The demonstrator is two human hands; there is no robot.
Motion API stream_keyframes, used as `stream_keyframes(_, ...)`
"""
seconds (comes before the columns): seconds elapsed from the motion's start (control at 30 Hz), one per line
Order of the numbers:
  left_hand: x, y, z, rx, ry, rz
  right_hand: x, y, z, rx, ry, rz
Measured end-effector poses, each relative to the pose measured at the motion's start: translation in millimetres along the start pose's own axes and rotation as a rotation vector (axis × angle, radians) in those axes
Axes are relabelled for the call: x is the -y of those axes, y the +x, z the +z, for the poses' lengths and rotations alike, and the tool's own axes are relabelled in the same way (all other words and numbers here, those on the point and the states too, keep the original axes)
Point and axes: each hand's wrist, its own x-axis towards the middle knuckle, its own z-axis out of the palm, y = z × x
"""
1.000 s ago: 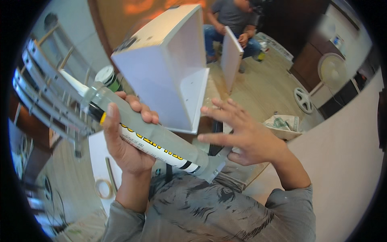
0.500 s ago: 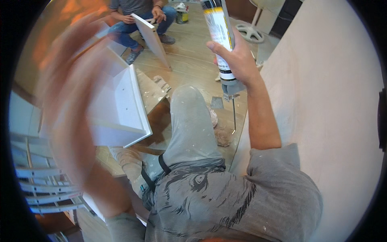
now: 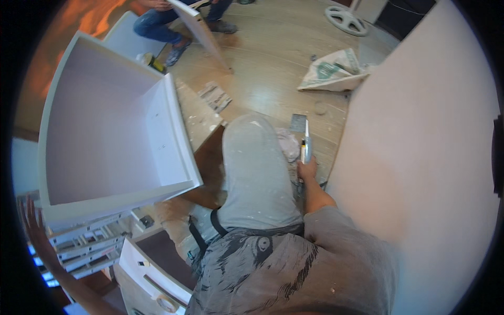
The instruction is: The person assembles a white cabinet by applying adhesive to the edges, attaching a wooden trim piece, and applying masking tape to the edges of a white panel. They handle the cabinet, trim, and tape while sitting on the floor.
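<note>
My right hand, low beside my right knee, is wrapped round a caulking gun with a sealant cartridge, its pale nozzle pointing away from me. At the far left, my left hand has its fingers spread. It is at the near left corner of a large white open cabinet box, holding nothing; whether it touches the box I cannot tell. The box lies with its open side up, its right end near a dusty wooden board.
A person at the back steadies a white panel. Sacking, a flat grey piece and a crumpled cloth lie on the floor. A pale wall rises on the right. Ladders and a drawer are near left.
My right hand has lowered the caulking gun from high in front to beside my knee. My left hand has moved left and down, from blurred over the white box to its corner.
</note>
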Motion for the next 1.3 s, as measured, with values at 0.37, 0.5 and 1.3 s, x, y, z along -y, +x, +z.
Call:
stream_keyframes(0.37,35,49,52,0.331,-0.381,-0.207,31,64,-4,-0.23,-0.184,0.039)
stream_keyframes(0.5,56,38,50,0.254,-0.639,-0.299,298,-23,-144,0.005,0.756,-0.572)
stream_keyframes(1.3,146,278,248,0.288,-1.354,-0.626,444,-368,-51,0.752,0.9,-1.42)
